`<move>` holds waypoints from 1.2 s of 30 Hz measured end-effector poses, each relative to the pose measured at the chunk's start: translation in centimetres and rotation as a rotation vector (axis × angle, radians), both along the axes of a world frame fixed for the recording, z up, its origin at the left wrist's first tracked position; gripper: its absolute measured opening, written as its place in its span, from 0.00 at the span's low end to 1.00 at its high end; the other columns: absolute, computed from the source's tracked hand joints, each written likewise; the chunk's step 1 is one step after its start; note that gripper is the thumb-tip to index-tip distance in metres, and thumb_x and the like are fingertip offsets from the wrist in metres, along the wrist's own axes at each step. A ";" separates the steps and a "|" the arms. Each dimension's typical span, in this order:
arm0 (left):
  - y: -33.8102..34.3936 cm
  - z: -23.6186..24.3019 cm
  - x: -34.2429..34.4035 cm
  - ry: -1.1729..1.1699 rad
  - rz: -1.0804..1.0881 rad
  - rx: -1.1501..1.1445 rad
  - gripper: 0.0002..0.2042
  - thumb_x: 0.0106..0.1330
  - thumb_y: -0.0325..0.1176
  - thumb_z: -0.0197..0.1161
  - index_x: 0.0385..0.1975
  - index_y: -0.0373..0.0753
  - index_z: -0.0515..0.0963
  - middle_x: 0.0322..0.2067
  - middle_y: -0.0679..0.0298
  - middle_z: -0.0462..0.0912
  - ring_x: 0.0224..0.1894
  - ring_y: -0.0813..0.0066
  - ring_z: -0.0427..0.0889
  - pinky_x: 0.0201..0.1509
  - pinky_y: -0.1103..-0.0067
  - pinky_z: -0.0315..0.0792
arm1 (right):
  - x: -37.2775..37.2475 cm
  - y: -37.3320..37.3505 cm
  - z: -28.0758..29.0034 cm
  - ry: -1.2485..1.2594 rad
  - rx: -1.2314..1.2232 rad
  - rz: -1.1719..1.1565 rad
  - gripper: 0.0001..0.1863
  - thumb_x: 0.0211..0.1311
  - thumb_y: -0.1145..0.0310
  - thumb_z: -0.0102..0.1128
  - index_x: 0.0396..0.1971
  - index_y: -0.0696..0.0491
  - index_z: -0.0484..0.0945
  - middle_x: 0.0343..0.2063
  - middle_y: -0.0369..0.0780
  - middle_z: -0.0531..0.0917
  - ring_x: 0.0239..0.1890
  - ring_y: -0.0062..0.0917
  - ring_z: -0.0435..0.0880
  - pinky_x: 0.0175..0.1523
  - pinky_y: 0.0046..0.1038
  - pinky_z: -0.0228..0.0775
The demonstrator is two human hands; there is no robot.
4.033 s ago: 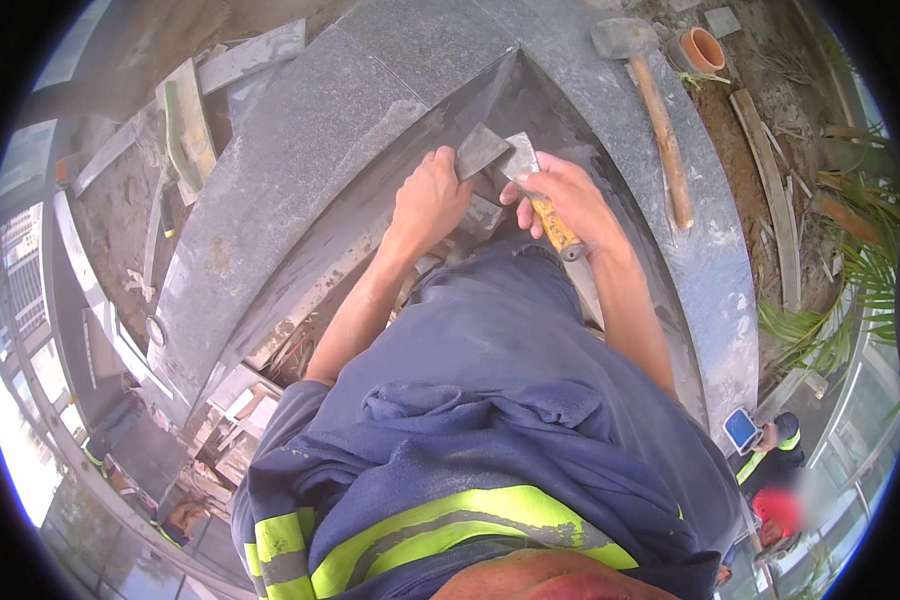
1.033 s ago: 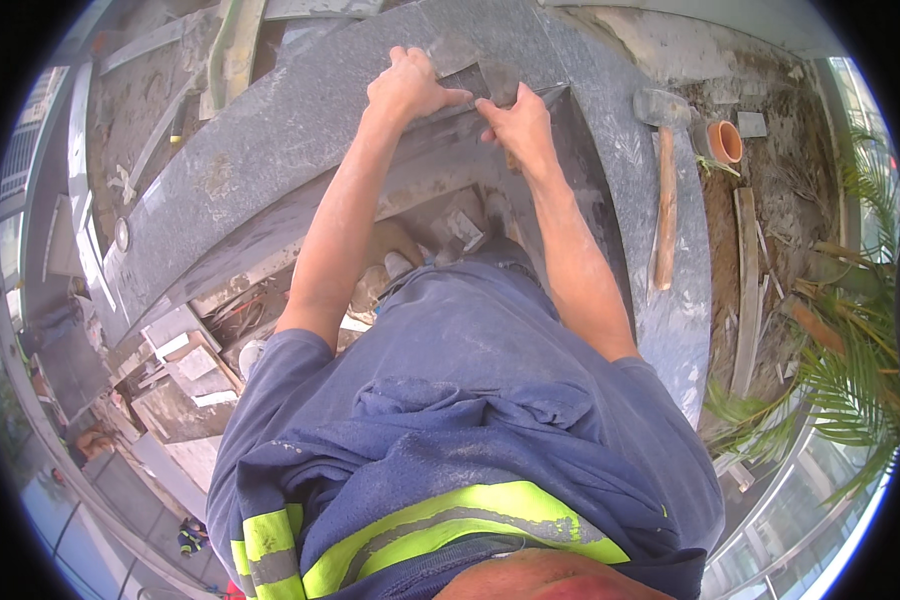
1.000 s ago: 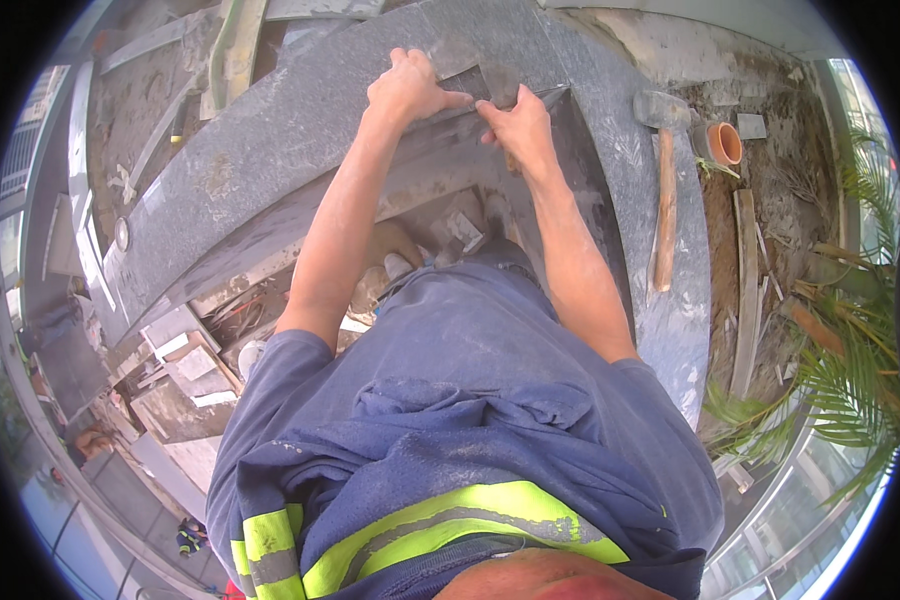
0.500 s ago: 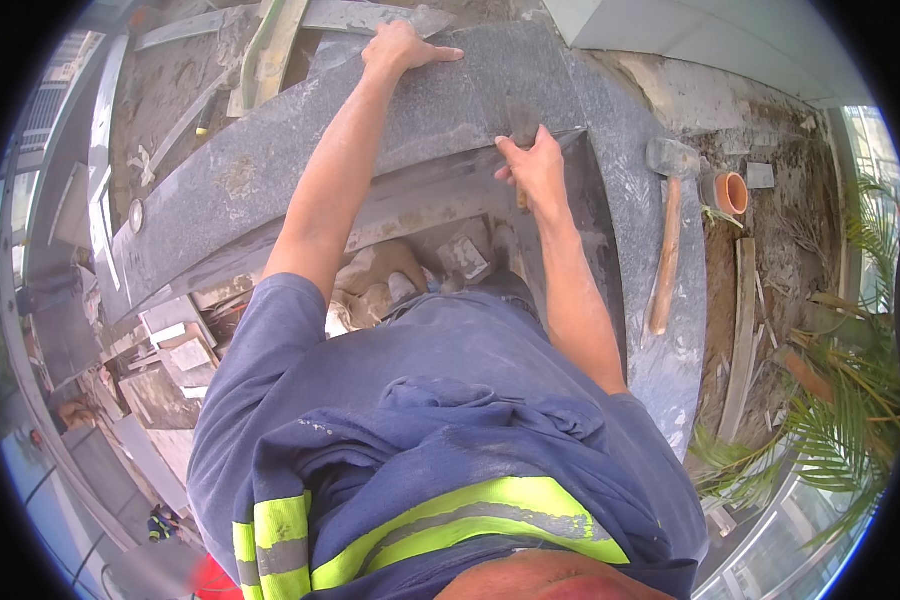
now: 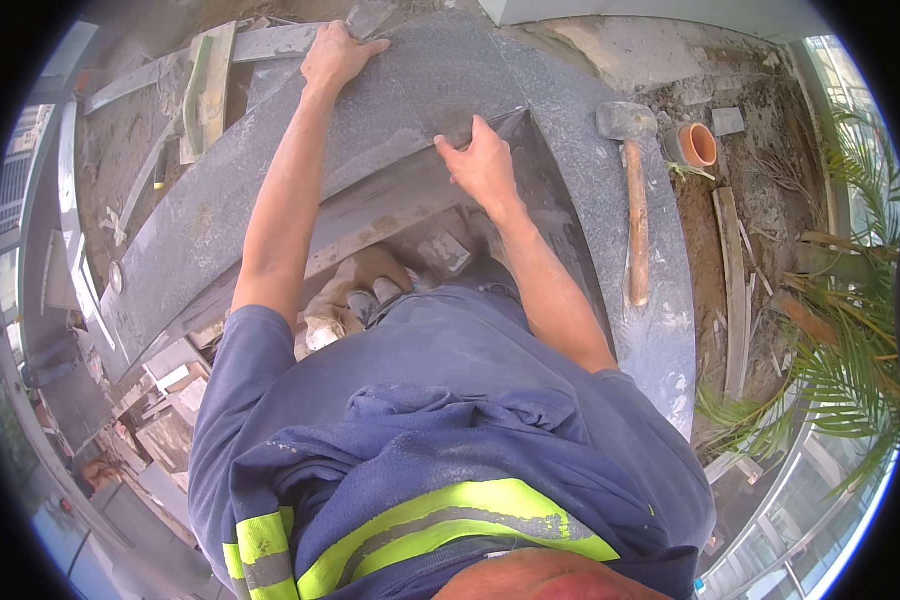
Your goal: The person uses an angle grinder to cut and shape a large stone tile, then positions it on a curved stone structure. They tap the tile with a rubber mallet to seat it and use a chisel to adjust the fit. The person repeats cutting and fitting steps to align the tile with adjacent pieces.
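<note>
Grey stone slabs (image 5: 410,95) form a wide curved ledge in front of me, with a dark inner edge (image 5: 420,175). My left hand (image 5: 338,58) rests at the ledge's far edge, thumb stretched to the right and the other fingers apart from it, partly out of sight. Near the inner corner, my right hand (image 5: 482,168) is closed on a small scraper with a flat grey blade (image 5: 457,130); the blade is close to the slab and hard to tell from it. To the right, a mallet (image 5: 627,122) with a wooden handle lies on the ledge.
An orange pipe end (image 5: 702,146) and a wood strip (image 5: 732,290) are in the dirt at right, near palm fronds (image 5: 840,350). A metal bar (image 5: 260,45) and a board (image 5: 208,90) lie at far left. Rubble (image 5: 170,430) fills the lower left.
The ledge, mallet and pipe have shifted left in view, both hands with them. The scraper's wooden handle, seen below my right hand before, is now hidden.
</note>
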State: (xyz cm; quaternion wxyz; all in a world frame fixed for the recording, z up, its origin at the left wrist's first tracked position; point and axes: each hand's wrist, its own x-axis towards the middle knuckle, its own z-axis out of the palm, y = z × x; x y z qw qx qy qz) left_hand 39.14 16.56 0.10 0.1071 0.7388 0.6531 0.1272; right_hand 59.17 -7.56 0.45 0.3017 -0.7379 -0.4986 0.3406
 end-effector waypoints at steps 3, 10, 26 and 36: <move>-1.4 -0.3 1.2 -0.047 -0.129 0.009 0.37 0.61 0.63 0.79 0.59 0.38 0.84 0.60 0.51 0.89 0.61 0.51 0.89 0.61 0.55 0.82 | 1.3 -0.9 1.6 -0.283 0.092 0.022 0.33 0.62 0.63 0.79 0.63 0.61 0.78 0.54 0.47 0.87 0.55 0.46 0.89 0.51 0.48 0.86; -1.8 1.0 1.7 -0.024 -0.258 -0.118 0.39 0.61 0.64 0.80 0.64 0.39 0.82 0.67 0.55 0.84 0.66 0.55 0.86 0.63 0.56 0.81 | 5.5 -0.9 1.5 -0.690 0.257 0.143 0.39 0.63 0.70 0.71 0.75 0.60 0.72 0.79 0.49 0.72 0.77 0.46 0.75 0.60 0.47 0.90; -11.8 1.1 1.9 -0.017 -0.148 -0.142 0.43 0.60 0.67 0.79 0.62 0.34 0.79 0.80 0.51 0.71 0.69 0.51 0.84 0.64 0.57 0.83 | 5.6 -2.0 -0.5 -0.741 0.148 0.291 0.43 0.66 0.81 0.53 0.84 0.58 0.60 0.86 0.49 0.60 0.88 0.47 0.57 0.66 0.45 0.87; -14.9 3.9 2.6 0.050 -0.057 -0.336 0.45 0.50 0.65 0.87 0.53 0.30 0.78 0.88 0.51 0.53 0.73 0.46 0.81 0.65 0.56 0.83 | 5.7 -1.8 0.7 -0.712 0.115 0.353 0.43 0.68 0.81 0.55 0.84 0.59 0.59 0.87 0.50 0.57 0.88 0.48 0.55 0.60 0.47 0.91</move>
